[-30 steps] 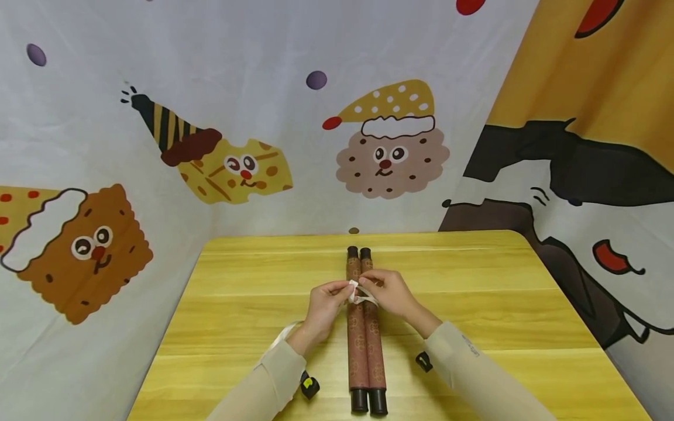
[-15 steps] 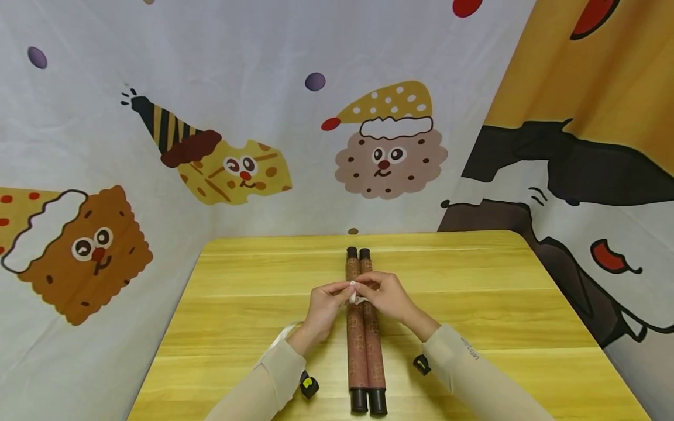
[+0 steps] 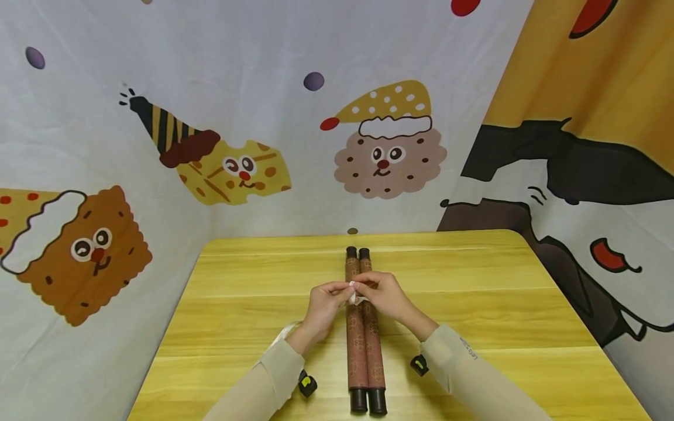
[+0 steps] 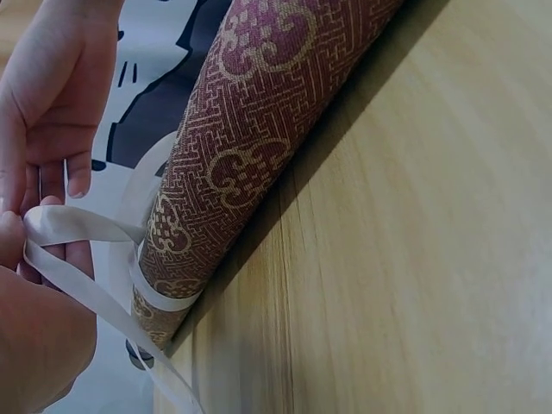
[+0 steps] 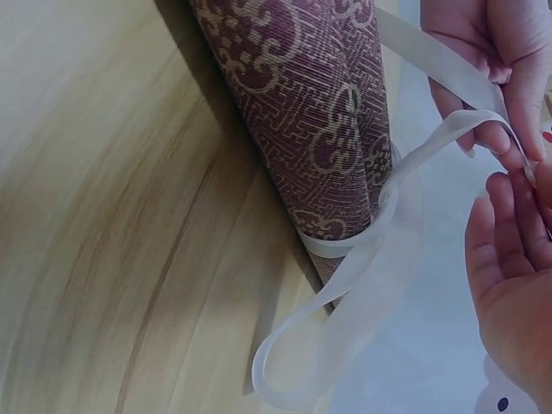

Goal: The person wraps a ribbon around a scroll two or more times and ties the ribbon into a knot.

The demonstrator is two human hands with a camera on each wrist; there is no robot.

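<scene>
A brown scroll (image 3: 357,345) with gold patterns lies lengthwise on the table, its two rolls side by side with dark end knobs (image 3: 359,400). A white ribbon (image 5: 358,259) passes round it toward its far part, with a loose loop hanging down beside it in the right wrist view. Above the scroll, my left hand (image 3: 322,307) pinches the ribbon between thumb and fingertips. Meeting it from the other side, my right hand (image 3: 388,297) pinches the ribbon too, fingertips right at the left ones. In the left wrist view, ribbon (image 4: 73,224) runs from the scroll to both hands.
The wooden table (image 3: 474,280) extends on both sides of the scroll. Behind it hangs a white cloth (image 3: 295,216) printed with cartoon snacks. Small black devices (image 3: 308,385) sit under the wrists. A white strip (image 3: 281,334) trails beside the left wrist.
My right hand has moved slightly left, bringing its fingertips to the left hand's. The ribbon opening between the hands has become smaller. The scroll stays in place.
</scene>
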